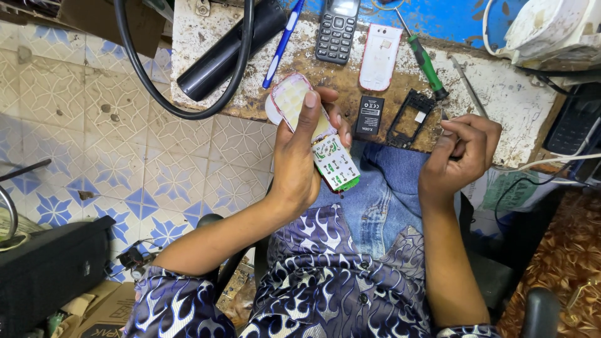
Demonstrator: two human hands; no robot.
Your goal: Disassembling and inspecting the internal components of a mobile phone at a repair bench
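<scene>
The single camera sits on my head and looks steeply down, close over my lap and forearms. It faces the near edge of the worn, paint-flecked wooden bench (501, 94) at the top, with the blue-and-white patterned floor tiles (94, 138) at my left.

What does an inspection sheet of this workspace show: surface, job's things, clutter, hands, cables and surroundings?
Surface: worn workbench, white paint flaking, blue at the back.
Job's things: opened phone with green circuit board; black battery, black frame.
Clutter: keypad phone, white back cover, green-handled screwdriver, blue toothbrush, black cylinder.
Hands: left hand grips the opened phone; right hand pinched shut, contents too small to tell.
Cables: black loop; white lead.
Surroundings: patterned floor tiles, black case.
</scene>
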